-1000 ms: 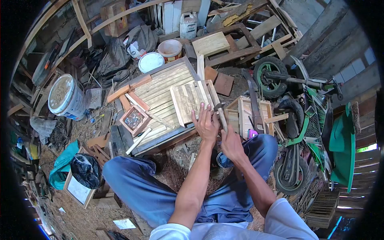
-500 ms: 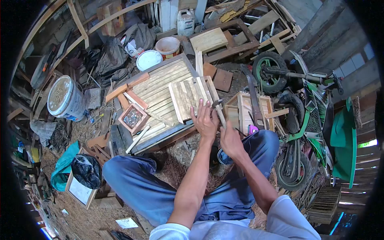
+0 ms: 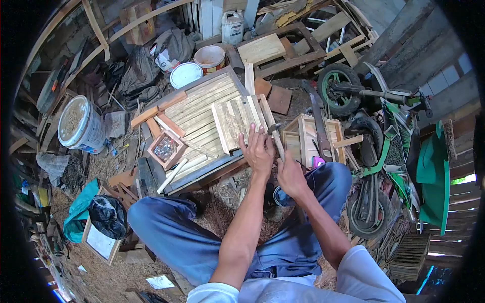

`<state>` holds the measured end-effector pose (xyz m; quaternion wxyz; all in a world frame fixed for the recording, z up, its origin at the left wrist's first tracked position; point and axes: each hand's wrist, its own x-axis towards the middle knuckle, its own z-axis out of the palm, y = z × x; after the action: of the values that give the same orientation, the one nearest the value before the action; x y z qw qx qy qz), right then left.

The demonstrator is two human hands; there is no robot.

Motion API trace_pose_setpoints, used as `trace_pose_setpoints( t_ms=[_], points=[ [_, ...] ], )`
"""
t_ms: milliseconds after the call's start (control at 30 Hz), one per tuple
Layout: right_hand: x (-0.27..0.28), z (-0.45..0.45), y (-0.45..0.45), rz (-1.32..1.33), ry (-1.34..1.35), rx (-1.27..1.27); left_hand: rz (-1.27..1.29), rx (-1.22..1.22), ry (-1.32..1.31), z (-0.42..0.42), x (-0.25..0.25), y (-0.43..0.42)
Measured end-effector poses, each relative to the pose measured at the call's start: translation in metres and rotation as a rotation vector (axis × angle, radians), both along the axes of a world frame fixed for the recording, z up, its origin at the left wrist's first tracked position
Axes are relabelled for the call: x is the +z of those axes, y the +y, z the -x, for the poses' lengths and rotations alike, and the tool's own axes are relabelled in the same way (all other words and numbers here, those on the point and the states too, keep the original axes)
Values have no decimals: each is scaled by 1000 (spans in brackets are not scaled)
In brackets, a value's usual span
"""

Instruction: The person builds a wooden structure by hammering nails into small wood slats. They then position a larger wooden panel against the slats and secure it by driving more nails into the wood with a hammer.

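Note:
My right hand (image 3: 291,177) is wrapped round the handle of a hammer (image 3: 277,140), whose dark head lies beside the right edge of a small slatted wooden panel (image 3: 233,122). With its fingers stretched out, my left hand (image 3: 259,151) rests at the panel's near right corner. A wooden strip (image 3: 266,109) runs along the panel's right side. Beneath lies a larger slatted board (image 3: 202,108) with a dark frame. On that board, left of the panel, stands a small wooden box (image 3: 166,147) of what look like nails or screws.
Right of my hands is an open wooden crate (image 3: 306,136) with a handsaw (image 3: 322,129) across it and a pink tape measure (image 3: 318,161). A green motorbike (image 3: 386,136) stands further right. Buckets (image 3: 81,126) and scrap wood lie around; shavings cover the floor.
The hammer head has shifted very slightly beside the panel's edge. My left hand stays in the same place on the panel, and the whole view has moved a little.

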<state>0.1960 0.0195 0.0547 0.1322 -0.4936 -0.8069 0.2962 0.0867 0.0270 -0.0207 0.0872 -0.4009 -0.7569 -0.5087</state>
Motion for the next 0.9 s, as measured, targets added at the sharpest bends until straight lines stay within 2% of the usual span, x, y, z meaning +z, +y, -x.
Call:
trace_pose_setpoints(
  t_ms=[167, 300, 433, 533, 700, 767, 833, 900],
  points=[
    [37, 8, -6, 70, 108, -118, -32, 7, 19, 0, -1, 2],
    [-5, -7, 7, 20, 20, 0, -7, 3, 41, 1, 0, 1],
    [49, 8, -5, 131, 86, -146, -34, 1, 27, 1, -4, 3],
    [8, 0, 0, 2, -60, 6, -4, 8, 10, 0, -1, 2],
    [37, 9, -10, 99, 96, -139, -23, -7, -25, 1, 2, 2],
    [4, 0, -4, 37, 23, -57, -2, -4, -34, 0, 2, -1],
    [10, 0, 4, 21, -22, -20, -8, 9, -23, 2, 4, 3],
    [29, 3, -2, 75, 72, -84, -16, 22, -12, 3, 2, 4]
  ],
)
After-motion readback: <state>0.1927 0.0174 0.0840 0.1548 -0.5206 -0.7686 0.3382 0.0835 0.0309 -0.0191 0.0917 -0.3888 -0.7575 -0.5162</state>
